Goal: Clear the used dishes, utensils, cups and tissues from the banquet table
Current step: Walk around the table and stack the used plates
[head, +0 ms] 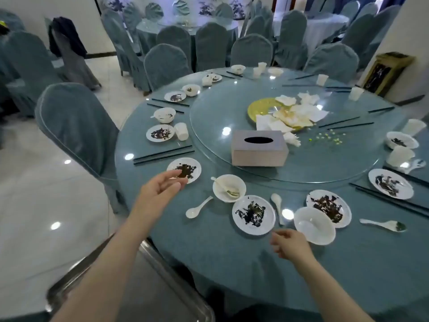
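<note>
Holding nothing yet on either side. Left hand [160, 185], left of centre in the frame, reaching out with fingers loosely spread and thumb apart, hovering at the near rim of a small round white plate smeared with dark sauce [184, 169]; whether the fingertips touch the rim, cannot tell. Right hand [289, 244], lower right of centre, loosely curled and empty, poised over the blue-grey tablecloth [220, 256] just below another sauce-smeared white plate [253, 214] and beside an empty translucent white bowl [314, 225].

Around them, still to clear: a white bowl with a spoon resting inside [229, 188], a loose white plastic spoon [198, 208] at lower centre, pairs of dark chopsticks [162, 155] to the left, a toppled white plastic cup [181, 131] further up, crumpled white tissues [299, 112] heaped on a yellow-green platter on the round glass turntable [209, 117] at upper centre. Grey rectangular tissue box [259, 148] near the turntable's front edge. Shiny metal tray [162, 275] at bottom centre, under the arms.

Likely trouble from here: tilting the plate on lifting and sliding wet sauce onto the cloth or fingers; pinching a thin, greasy rim too lightly and dropping it; stacking plates over loose spoons and making a wobbling pile; a sleeve-less forearm brushing the spoon off the table edge while reaching across.
</note>
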`<state>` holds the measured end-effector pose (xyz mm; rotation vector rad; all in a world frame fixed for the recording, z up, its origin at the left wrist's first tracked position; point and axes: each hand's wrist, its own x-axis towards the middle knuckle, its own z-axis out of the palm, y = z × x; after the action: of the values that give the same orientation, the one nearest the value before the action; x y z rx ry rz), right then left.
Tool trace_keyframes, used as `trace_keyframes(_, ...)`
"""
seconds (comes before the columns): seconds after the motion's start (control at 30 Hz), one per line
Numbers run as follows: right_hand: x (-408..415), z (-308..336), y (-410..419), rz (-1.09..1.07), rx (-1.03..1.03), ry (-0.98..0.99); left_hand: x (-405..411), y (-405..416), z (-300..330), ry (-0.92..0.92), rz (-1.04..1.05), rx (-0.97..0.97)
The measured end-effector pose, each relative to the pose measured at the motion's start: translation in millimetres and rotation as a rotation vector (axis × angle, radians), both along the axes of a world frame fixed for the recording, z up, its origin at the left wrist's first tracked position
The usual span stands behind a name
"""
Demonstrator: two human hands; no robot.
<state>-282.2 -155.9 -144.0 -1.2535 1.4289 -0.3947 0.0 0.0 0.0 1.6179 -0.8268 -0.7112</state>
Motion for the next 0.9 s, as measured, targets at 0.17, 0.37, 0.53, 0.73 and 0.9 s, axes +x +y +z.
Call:
trace_keyframes(0.17,19,-35,-12,-0.235,0.200,-0.057,-11,-8,-39,0.245,0.077,0.072)
trace_keyframes(0.37,34,-49,-22,-0.368,0.244,-0.075,-22,-13,-71,0.458,0.219,0.108)
trace_keyframes(0.53,16,-33,-11,-0.254,0.261,-0.100,-43,-21,-89,0.574,0.234,0.194)
trace_keyframes(0.73,-6,6,4,-0.101,0.197,-0.246,-77,-46,-109,0.571,0.005,0.422)
trace_keyframes(0.9,-21,29,0,-0.077,0.114,-0.280,-99,-77,-107,0.542,-0.183,0.395)
